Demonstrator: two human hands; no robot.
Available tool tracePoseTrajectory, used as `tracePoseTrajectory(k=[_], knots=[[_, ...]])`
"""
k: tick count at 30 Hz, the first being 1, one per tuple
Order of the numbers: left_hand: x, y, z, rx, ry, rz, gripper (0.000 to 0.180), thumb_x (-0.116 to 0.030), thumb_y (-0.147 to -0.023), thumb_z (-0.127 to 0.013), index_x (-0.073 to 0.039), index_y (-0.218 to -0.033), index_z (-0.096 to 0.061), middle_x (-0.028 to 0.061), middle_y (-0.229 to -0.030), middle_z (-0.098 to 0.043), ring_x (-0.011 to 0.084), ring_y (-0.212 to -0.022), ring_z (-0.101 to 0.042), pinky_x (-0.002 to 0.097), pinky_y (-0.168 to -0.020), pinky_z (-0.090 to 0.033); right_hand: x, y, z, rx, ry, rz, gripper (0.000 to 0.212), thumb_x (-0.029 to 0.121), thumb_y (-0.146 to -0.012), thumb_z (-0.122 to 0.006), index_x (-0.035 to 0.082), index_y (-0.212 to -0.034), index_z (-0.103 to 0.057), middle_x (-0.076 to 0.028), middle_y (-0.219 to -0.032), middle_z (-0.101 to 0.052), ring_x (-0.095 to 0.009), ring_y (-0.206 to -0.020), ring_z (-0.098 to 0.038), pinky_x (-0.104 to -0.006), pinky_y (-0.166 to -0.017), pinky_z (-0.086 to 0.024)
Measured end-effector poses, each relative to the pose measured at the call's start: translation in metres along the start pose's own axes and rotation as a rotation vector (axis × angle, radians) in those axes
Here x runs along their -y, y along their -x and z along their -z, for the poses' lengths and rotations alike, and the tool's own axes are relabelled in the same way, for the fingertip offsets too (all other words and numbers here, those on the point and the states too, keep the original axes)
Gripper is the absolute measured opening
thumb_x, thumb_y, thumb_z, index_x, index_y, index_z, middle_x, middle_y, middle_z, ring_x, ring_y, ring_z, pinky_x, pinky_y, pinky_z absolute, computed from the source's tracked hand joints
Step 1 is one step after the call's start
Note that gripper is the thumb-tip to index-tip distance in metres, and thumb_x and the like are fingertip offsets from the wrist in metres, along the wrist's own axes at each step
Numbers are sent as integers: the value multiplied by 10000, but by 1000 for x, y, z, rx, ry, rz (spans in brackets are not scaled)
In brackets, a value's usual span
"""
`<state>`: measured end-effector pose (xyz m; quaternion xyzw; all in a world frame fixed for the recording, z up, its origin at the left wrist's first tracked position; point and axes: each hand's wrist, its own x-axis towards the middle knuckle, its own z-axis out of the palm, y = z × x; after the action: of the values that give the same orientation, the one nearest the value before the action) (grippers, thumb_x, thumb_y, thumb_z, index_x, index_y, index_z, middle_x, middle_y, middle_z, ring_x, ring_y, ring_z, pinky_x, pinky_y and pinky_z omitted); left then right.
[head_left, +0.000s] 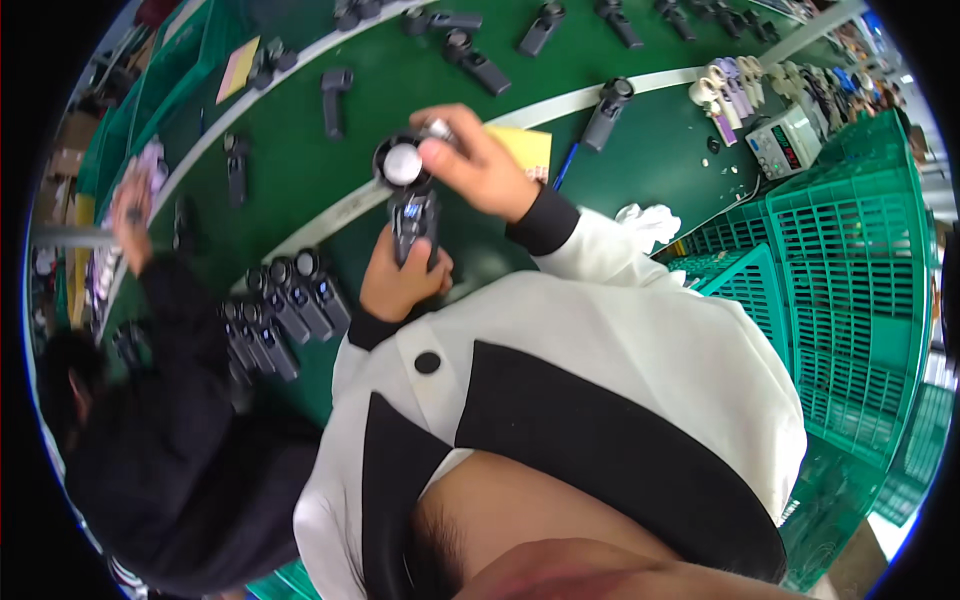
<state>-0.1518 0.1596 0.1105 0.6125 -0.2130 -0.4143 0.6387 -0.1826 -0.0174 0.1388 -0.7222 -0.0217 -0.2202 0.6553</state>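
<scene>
Head view: we look down at a dark handheld device (413, 222) held up above a green desk (655, 172), in front of the wearer's chest. The left hand (393, 283) is closed around its handle; the right hand (488, 172) holds its round, pale-faced head, thumb in front, though we cannot tell how every finger sits behind. Similar dark devices (288, 312) lie clustered just left of the left hand. We judge that uneven pressure could twist the device loose, and a leftward swing could knock that cluster.
</scene>
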Motion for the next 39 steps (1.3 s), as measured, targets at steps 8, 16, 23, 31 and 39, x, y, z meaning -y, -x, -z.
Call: tracePoseTrajectory(k=[8, 16, 23, 31, 39], knots=[[-91, 20, 22, -297, 534, -569, 376, -202, -792, -517, -2, -1083, -390, 159, -879, -487, 174, -641, -470, 258, -558, -420, 16, -1, -20, 54, -255, -24, 358, 326, -926, -305, 24, -1060, -444, -23, -819, -502, -79, -616, -398, -205, -592, -364], [-120, 112, 51, 199, 168, -1031, 386, -294, -746, -576, -15, -868, -339, 111, -901, -346, 156, -673, -361, 282, -592, -300, 19, 4, -30, 199, -14, -6, 273, 236, -917, -354, 5, -950, -495, -64, -784, -523, -148, -743, -508, -278, -714, -418], [-159, 112, 42, 376, 100, -1044, 391, -282, -724, -604, -22, -928, -397, 102, -710, -442, 176, -607, -420, 289, -617, -326, 23, 8, -33, 337, -140, -155, 318, 291, -905, -405, 28, -1046, -514, -18, -799, -511, -100, -699, -496, -242, -678, -433], [-140, 109, 9, -208, 390, -1060, 294, -118, -746, -556, -76, -985, -390, 40, -809, -398, 153, -650, -389, 323, -529, -387, 9, 8, -34, 243, 98, -115, 284, 304, -898, -418, 32, -868, -495, -38, -700, -464, -120, -638, -485, -262, -600, -420], [-88, 34, 14, -147, 550, -137, 360, -216, -865, -370, 97, -1013, -466, 161, -795, -546, 214, -670, -525, 285, -609, -437, 43, -2, -29, 424, -150, -80, 245, 235, -907, -424, 20, -856, -527, -14, -770, -545, -81, -728, -487, -227, -672, -401]])
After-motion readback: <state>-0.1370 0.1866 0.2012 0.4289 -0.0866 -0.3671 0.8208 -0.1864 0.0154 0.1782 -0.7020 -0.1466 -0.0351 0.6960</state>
